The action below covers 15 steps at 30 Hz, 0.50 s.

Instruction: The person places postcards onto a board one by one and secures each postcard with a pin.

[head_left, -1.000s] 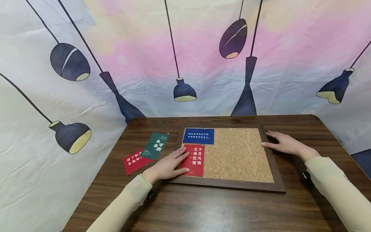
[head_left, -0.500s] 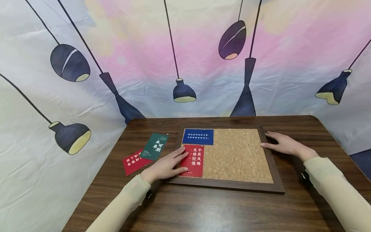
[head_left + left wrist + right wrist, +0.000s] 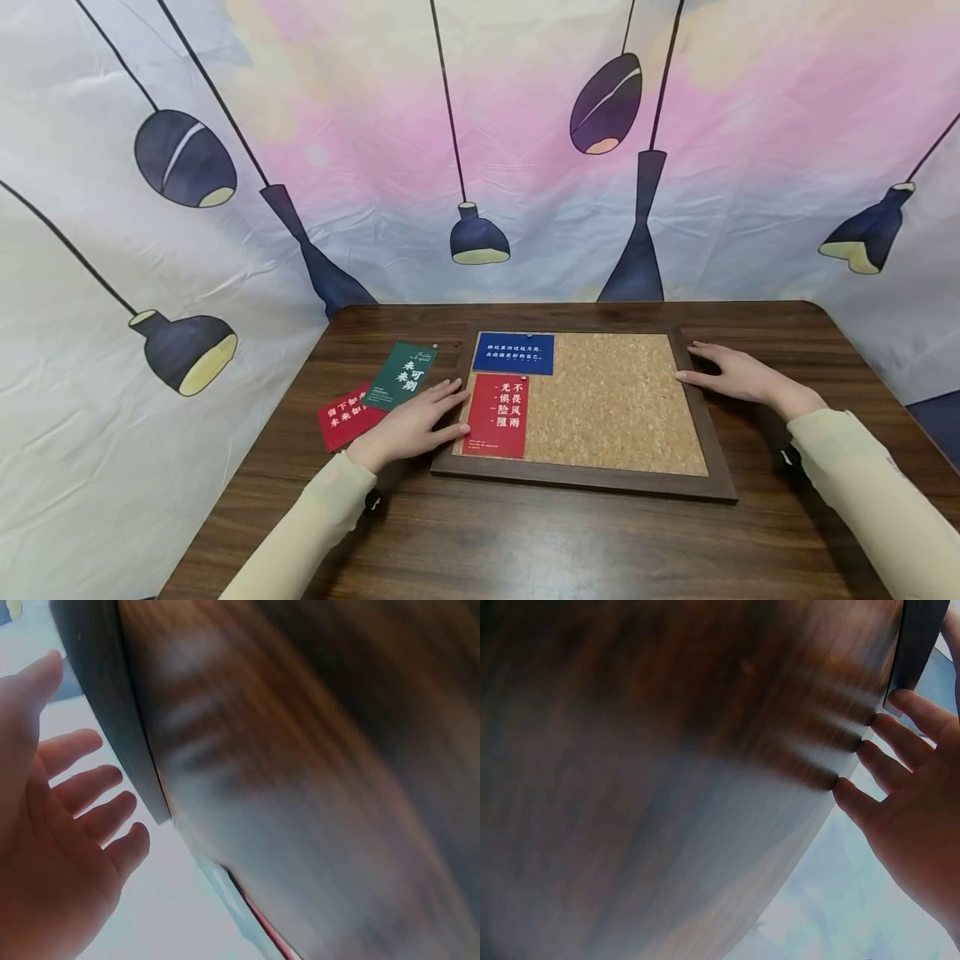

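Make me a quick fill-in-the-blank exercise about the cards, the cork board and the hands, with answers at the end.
1. Besides the blue card, the cork board holds one other card, colored ____.
2. The top card partly covering the loose red card is colored ____.
3. The board's frame is colored ____.
4. The hand farther from all the cards is the person's ____ one.
Missing words: red; green; brown; right.

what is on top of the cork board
A blue card and a red card lie on the cork board, each with a small pin at its top edge. What lies beneath the cards cannot be seen, and the left hand covers part of the frame.
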Available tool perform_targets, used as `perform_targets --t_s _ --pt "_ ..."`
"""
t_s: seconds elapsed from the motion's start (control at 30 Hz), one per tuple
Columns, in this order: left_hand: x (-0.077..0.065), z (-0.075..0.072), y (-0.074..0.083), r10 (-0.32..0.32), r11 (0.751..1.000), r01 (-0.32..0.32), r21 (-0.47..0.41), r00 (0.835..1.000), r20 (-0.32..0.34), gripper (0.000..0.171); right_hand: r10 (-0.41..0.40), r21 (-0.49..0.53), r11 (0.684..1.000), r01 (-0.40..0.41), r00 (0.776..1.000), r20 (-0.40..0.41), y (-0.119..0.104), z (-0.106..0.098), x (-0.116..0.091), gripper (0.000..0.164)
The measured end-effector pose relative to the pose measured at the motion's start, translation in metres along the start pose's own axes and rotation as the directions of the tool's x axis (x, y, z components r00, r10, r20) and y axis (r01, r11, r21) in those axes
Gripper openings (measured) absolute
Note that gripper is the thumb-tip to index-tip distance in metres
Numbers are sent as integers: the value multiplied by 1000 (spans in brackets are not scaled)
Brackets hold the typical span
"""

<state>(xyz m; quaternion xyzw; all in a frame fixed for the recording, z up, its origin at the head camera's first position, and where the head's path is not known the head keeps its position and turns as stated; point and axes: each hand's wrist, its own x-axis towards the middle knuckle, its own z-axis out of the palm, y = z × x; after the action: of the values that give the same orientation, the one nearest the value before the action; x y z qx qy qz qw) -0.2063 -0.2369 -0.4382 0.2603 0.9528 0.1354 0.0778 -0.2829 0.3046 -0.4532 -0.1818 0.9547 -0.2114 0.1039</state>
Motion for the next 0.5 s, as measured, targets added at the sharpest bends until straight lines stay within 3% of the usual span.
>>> perform_targets --t_s 0.37,0.5 --pt "-16 -29 -24 -97 995 93 -46 991 -95 67 -5 15 1000 5 1000 2 -1 -1 -2 87" --pt "-23 -40 -33 -113 994 110 -27 983 -145 65 -8 15 1000 8 1000 3 0 0 -1 87"
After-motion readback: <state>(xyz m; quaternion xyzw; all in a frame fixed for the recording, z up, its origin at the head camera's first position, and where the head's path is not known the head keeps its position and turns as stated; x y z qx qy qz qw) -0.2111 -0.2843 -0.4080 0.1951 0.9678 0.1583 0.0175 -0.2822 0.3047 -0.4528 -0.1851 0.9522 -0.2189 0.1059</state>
